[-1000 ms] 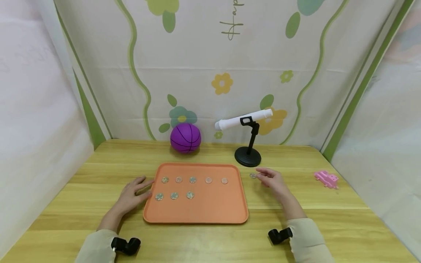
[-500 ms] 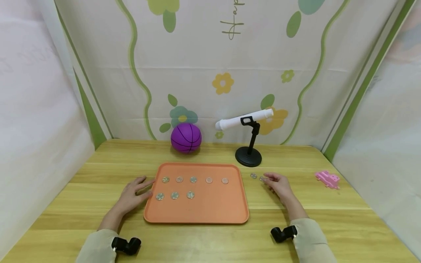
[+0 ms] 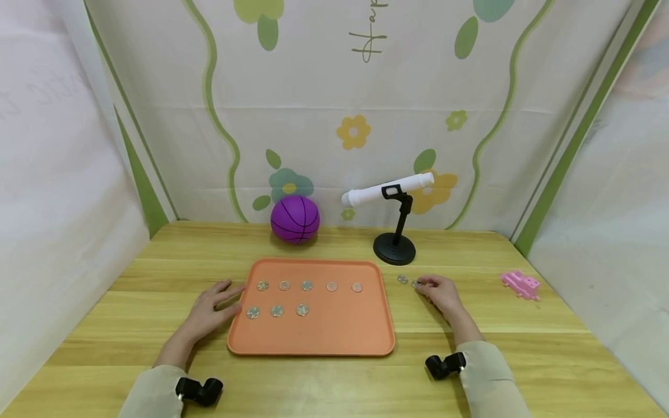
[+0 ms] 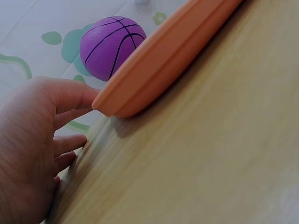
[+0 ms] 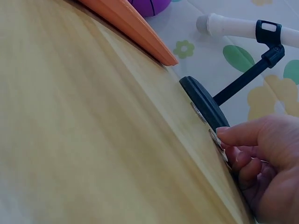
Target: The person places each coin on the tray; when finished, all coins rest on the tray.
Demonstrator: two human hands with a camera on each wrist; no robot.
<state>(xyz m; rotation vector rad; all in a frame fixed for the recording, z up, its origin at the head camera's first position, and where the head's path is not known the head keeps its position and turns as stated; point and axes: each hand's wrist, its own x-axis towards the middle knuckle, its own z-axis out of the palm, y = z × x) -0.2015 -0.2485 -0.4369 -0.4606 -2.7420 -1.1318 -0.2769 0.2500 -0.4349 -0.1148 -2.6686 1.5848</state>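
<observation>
An orange tray (image 3: 345,331) lies on the wooden table, bearing several coins in two rows, one of them a silver coin (image 3: 302,310). My left hand (image 3: 208,310) rests at the tray's left edge with fingers spread; in the left wrist view a fingertip touches the tray's corner. Right of the tray, my right hand (image 3: 441,295) pinches a coin (image 3: 415,284) at the tabletop between thumb and fingers. Another coin (image 3: 402,279) lies flat just left of it. In the right wrist view the pinched coin (image 5: 215,138) is partly hidden by the fingertips.
Behind the tray sits a purple ball (image 3: 295,219). A white microphone (image 3: 387,190) is held on a black stand (image 3: 394,248) at the back, near the loose coins. At the far right lies a pink toy (image 3: 520,285). A printed cloth (image 3: 292,75) hangs behind the table.
My right hand has moved slightly right, from the coin nearest the tray to the coin beside it, and its fingers have closed on that one. The left hand and tray stay put.
</observation>
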